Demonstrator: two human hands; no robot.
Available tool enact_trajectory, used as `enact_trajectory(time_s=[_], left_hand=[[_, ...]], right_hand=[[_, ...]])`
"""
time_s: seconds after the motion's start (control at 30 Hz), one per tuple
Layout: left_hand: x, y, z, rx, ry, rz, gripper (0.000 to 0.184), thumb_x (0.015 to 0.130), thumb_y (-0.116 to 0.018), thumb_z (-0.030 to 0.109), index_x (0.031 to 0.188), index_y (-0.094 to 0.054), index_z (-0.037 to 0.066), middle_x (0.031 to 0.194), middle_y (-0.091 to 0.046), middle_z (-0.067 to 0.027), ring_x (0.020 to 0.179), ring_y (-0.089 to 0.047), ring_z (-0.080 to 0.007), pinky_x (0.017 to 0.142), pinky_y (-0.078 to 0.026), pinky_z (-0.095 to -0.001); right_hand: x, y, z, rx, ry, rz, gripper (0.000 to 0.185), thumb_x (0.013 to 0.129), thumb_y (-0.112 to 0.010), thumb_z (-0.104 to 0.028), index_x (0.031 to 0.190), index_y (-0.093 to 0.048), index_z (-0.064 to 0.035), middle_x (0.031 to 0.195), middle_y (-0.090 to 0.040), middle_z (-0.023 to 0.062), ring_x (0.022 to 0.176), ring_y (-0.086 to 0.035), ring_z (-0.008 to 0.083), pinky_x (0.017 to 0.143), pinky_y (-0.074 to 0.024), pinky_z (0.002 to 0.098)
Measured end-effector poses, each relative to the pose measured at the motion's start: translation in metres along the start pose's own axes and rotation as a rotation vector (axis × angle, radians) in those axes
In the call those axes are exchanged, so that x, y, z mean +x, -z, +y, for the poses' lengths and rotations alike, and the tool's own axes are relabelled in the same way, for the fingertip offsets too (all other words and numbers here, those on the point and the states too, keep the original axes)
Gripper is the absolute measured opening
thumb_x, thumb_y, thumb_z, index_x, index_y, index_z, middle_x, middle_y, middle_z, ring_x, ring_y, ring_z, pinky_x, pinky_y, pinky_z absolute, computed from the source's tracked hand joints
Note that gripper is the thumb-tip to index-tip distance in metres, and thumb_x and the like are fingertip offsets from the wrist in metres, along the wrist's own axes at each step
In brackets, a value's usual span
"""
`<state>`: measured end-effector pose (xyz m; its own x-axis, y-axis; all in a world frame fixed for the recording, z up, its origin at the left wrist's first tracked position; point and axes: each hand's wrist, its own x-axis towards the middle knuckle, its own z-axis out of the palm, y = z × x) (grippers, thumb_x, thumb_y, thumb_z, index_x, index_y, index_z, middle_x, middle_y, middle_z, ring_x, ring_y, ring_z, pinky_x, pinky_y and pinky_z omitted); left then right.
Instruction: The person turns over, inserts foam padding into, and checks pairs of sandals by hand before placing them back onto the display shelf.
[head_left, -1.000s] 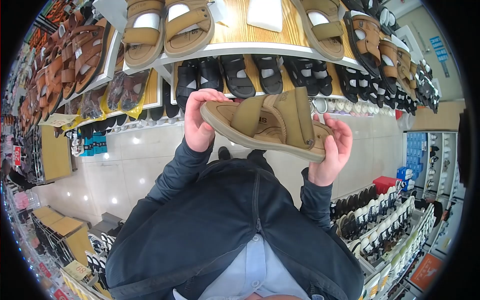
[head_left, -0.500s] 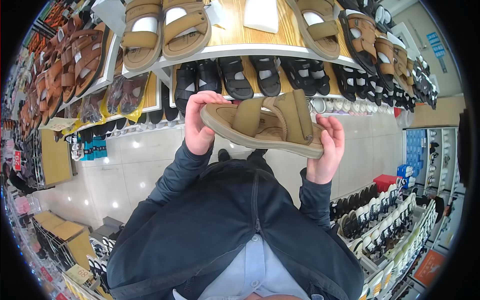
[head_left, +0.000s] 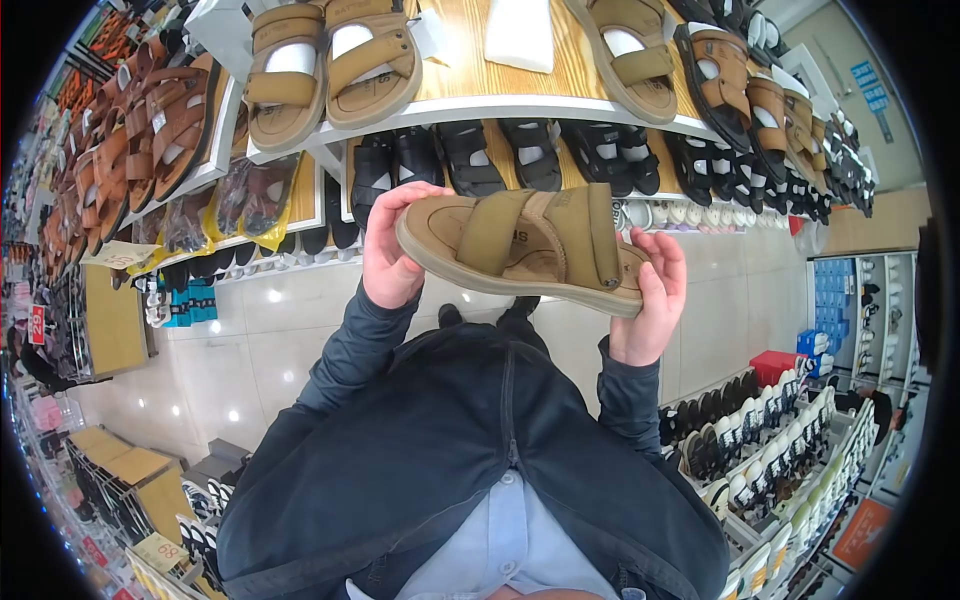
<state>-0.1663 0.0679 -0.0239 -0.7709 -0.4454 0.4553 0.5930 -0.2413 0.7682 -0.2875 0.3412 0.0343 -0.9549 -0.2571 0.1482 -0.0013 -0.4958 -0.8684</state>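
Observation:
Between my hands I hold a single olive-brown sandal [head_left: 495,235] lengthwise, its footbed tilted toward me so printed lettering shows inside. My left hand [head_left: 392,245] grips one end, thumb at the sole's edge and fingers behind it. The other end is pinched by my right hand [head_left: 652,295], near a small stud on the wide strap. On the wooden shelf beyond, a similar pair of sandals [head_left: 335,75] sits at the left and a matching single sandal [head_left: 632,60] at the right. A white foam block [head_left: 519,35] lies between them.
Black sandals [head_left: 470,158] line the lower shelf just behind the held one. Brown sandals [head_left: 180,120] fill a rack at the left. Tiled floor [head_left: 290,340] stretches around me. Rows of shoes [head_left: 760,440] stand at lower right, near a red box [head_left: 775,365].
The sandal has rolled slightly in my hands, showing more of the footbed and its lettering. Both hands have shifted a little to the left and keep their grip.

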Motion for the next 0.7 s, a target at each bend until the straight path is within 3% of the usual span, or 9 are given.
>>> enact_trajectory(time_s=[0.13, 0.23, 0.3, 0.4, 0.47, 0.63, 0.7], left_hand=[[-0.003, -0.011, 0.001, -0.211, 0.093, 0.086, 0.083, 0.092, -0.077, 0.042, 0.155, -0.036, 0.006, 0.158, -0.040, -0.0169, 0.144, -0.044, -0.0326, 0.115, -0.040, -0.0464], [-0.011, -0.023, 0.004, -0.428, 0.280, 0.167, 0.079, 0.100, -0.062, 0.048, 0.160, -0.031, 0.007, 0.164, -0.034, -0.0162, 0.147, -0.039, -0.0328, 0.119, -0.035, -0.0526], [-0.012, -0.015, 0.002, -0.584, 0.297, 0.093, 0.075, 0.102, -0.056, 0.048, 0.160, -0.032, 0.007, 0.164, -0.035, -0.0140, 0.148, -0.037, -0.0334, 0.120, -0.032, -0.0537], [-0.012, -0.010, 0.002, -0.668, 0.279, 0.052, 0.069, 0.103, -0.050, 0.043, 0.159, -0.033, 0.006, 0.163, -0.037, -0.0140, 0.149, -0.036, -0.0352, 0.122, -0.029, -0.0541], [-0.010, -0.009, 0.005, -0.654, 0.221, 0.022, 0.069, 0.103, -0.050, 0.042, 0.159, -0.034, 0.006, 0.164, -0.036, -0.0140, 0.149, -0.036, -0.0352, 0.122, -0.028, -0.0538], [-0.006, -0.003, 0.017, -0.472, 0.272, 0.087, 0.072, 0.096, -0.065, 0.034, 0.155, -0.037, 0.003, 0.153, -0.047, -0.0157, 0.141, -0.046, -0.0321, 0.116, -0.037, -0.0494], [-0.007, 0.002, 0.020, -0.476, 0.282, 0.103, 0.071, 0.096, -0.064, 0.032, 0.154, -0.037, 0.002, 0.152, -0.048, -0.0155, 0.140, -0.047, -0.0323, 0.115, -0.038, -0.0493]], right_hand=[[-0.001, -0.008, 0.002, -0.036, 0.077, -0.048, 0.045, 0.094, -0.059, 0.000, 0.138, -0.050, 0.0037, 0.137, -0.057, 0.0219, 0.133, -0.055, 0.0357, 0.116, -0.0423, 0.0518], [0.001, -0.017, 0.004, -0.118, 0.212, -0.096, 0.048, 0.093, -0.059, -0.001, 0.139, -0.048, 0.0049, 0.143, -0.053, 0.0235, 0.140, -0.049, 0.0354, 0.119, -0.0382, 0.0522], [0.002, -0.023, 0.002, -0.158, 0.243, -0.114, 0.052, 0.092, -0.058, -0.004, 0.142, -0.046, 0.0056, 0.147, -0.050, 0.0249, 0.144, -0.044, 0.0353, 0.122, -0.0344, 0.0513], [-0.001, -0.026, 0.002, -0.106, 0.104, -0.096, 0.059, 0.088, -0.055, 0.000, 0.146, -0.044, 0.0053, 0.151, -0.047, 0.0235, 0.146, -0.041, 0.0358, 0.123, -0.0312, 0.0498], [-0.007, -0.026, 0.004, -0.003, -0.100, -0.051, 0.063, 0.088, -0.047, -0.001, 0.150, -0.040, 0.0048, 0.152, -0.046, 0.0218, 0.145, -0.042, 0.0330, 0.122, -0.0314, 0.0459], [-0.014, -0.014, 0.011, 0.115, -0.489, -0.122, 0.061, 0.091, -0.039, -0.006, 0.151, -0.039, 0.0030, 0.148, -0.050, 0.0196, 0.140, -0.048, 0.0285, 0.116, -0.0392, 0.0439], [-0.018, -0.012, 0.011, 0.153, -0.598, -0.175, 0.060, 0.092, -0.038, -0.007, 0.152, -0.038, 0.0009, 0.146, -0.050, 0.0184, 0.140, -0.048, 0.0284, 0.115, -0.0411, 0.0441]])
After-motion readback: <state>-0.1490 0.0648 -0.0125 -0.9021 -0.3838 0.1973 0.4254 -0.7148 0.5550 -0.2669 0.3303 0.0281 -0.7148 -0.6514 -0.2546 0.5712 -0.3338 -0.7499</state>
